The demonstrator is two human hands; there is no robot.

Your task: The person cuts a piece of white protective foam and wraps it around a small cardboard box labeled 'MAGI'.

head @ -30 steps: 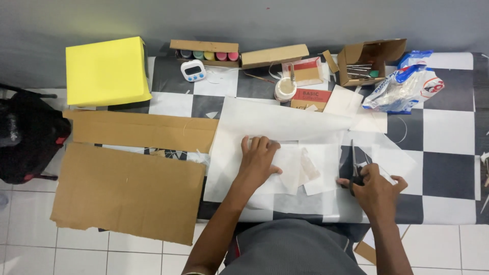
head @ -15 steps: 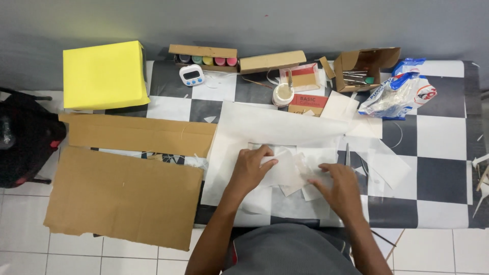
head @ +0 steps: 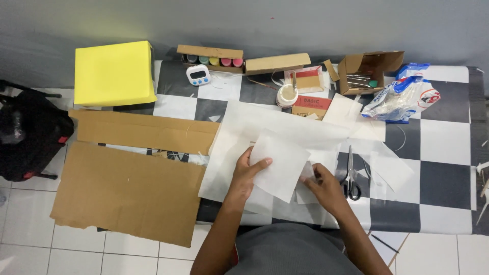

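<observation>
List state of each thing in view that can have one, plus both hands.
Left hand: gripping paper sheet's left edge.
Right hand: gripping its lower right edge.
Paper sheet: lifted, tilted.
Scissors: lying closed, unheld.
Paint box: open.
Small carton: flaps open.
Timer: display blurred.

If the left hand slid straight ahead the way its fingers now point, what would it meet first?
Likely the small white sheet, which the left hand already grips at its edge; beyond it lie the scissors, though height above the table is unclear.
</observation>
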